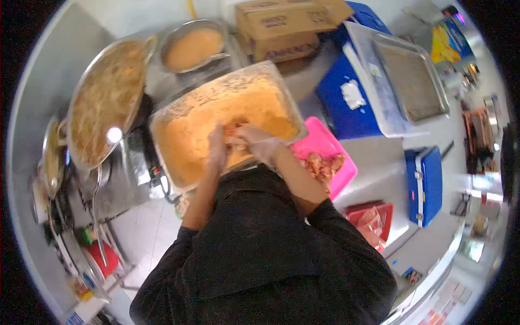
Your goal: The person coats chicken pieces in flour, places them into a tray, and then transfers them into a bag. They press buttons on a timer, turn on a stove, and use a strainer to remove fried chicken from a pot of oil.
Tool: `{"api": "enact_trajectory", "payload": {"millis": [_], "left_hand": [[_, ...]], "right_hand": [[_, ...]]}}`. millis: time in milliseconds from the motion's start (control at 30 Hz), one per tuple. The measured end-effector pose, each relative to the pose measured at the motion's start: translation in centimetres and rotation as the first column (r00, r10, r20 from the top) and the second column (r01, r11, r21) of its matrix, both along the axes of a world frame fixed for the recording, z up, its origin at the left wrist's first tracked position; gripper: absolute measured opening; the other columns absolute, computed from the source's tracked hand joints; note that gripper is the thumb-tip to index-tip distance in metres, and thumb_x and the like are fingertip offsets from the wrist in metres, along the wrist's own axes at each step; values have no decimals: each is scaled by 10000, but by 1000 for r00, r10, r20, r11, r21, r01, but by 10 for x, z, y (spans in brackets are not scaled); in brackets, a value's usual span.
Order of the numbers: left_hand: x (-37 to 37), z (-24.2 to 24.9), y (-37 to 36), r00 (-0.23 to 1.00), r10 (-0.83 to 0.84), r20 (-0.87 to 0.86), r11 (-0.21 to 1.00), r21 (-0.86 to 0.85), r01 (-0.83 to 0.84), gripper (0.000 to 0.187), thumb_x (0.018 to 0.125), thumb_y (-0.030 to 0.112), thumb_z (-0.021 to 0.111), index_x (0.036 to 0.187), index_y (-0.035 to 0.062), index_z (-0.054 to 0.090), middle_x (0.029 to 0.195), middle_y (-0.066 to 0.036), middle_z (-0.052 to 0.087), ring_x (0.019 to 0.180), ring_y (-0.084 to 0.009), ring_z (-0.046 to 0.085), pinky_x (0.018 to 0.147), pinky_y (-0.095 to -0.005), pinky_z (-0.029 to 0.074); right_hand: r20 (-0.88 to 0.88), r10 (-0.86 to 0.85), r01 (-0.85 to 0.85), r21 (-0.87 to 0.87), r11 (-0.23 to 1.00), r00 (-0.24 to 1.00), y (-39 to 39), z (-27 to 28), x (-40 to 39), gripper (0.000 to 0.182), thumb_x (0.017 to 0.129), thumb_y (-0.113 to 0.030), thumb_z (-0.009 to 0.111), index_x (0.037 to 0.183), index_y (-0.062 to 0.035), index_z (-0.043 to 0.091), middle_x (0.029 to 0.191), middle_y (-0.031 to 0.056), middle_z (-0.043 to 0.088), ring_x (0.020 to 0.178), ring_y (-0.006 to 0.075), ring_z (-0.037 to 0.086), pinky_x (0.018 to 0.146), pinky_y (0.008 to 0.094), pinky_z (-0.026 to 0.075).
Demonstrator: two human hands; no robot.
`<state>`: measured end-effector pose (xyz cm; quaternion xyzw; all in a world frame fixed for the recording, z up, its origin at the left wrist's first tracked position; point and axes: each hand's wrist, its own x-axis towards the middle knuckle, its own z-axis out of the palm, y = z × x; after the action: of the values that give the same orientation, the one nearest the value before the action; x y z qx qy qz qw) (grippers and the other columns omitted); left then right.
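A large clear tub (271,81) of orange flour-like powder (189,127) lies in front of me. Both gloved hands are in it, near its front side. My left hand (218,143) and my right hand (257,142) press from either side on a reddish piece of meat (234,130), partly hidden by the fingers and powder. To the right, a pink tray (317,130) holds several raw meat pieces (323,166); its left edge is close to my right forearm.
At the left stands a wide pan of bubbling oil (105,103). Behind the tub are a bowl of orange liquid (195,49) and a cardboard box (284,30). Blue coolers (425,187) and a red tray (385,214) stand at the right.
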<state>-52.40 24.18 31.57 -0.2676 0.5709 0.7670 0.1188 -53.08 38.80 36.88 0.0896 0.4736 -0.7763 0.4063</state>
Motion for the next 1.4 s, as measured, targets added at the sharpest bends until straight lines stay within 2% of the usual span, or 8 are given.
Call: {"api": "enact_trajectory", "payload": {"millis": [133,233,400,700,1000,1067,1100,1400], "left_hand": [[-19,-8,-29,951,-303,-64,904,-334,266,733,972,597,258,982,-41,617,707,-119,653,518,-191,594,446,-290,472],[-20,-5,-46,945,-326,40,846,-433,310,820,939,658,267,961,-89,605,710,-174,659,517,-210,615,448,-303,477],[-13,-11,-63,942,-320,100,825,-459,329,882,902,710,292,942,-118,595,695,-190,656,500,-216,609,458,-314,474],[11,-11,-47,938,-308,160,868,-357,346,776,958,626,252,948,-64,608,674,-153,646,475,-194,583,436,-310,433],[36,3,-61,941,-287,182,912,-250,326,726,994,550,225,1010,-60,617,689,-148,644,525,-208,589,541,-335,471],[37,-5,-60,936,-309,171,922,-189,339,708,995,544,237,1017,-51,620,692,-136,640,539,-198,590,534,-328,467],[36,-6,-60,932,-324,160,925,-156,348,699,995,544,246,1021,-45,621,691,-129,637,546,-192,591,529,-324,464],[25,62,39,783,-614,101,772,-128,622,342,954,317,445,1088,48,609,752,-88,632,593,-156,598,515,-294,469]], "right_hand": [[-563,453,296,793,533,692,38,0,22,291,831,-209,608,1037,-12,552,998,171,595,954,274,609,748,402,519],[-433,170,270,776,570,885,107,-5,39,370,812,-205,583,1118,-2,532,1142,228,571,1071,346,571,831,457,491],[-326,663,663,663,-347,673,272,-178,125,257,779,-232,627,988,-86,597,938,137,653,903,310,633,818,429,498],[188,806,237,896,-375,562,290,-211,143,78,777,-193,608,786,-120,633,740,67,635,662,213,610,653,393,508],[50,981,346,931,-115,190,353,-164,142,315,804,-235,650,1054,-44,644,945,121,661,894,264,621,742,392,537],[-354,328,227,902,367,876,345,-149,153,360,828,-222,649,1126,-26,601,1001,134,652,965,271,609,810,392,521],[-297,-209,363,756,545,932,337,-144,160,385,840,-216,648,1162,-17,580,1030,141,648,1001,274,604,844,392,513],[-524,-450,683,446,578,723,233,-11,131,306,919,-168,597,1177,-9,552,1023,84,641,850,159,646,671,263,548]]}}
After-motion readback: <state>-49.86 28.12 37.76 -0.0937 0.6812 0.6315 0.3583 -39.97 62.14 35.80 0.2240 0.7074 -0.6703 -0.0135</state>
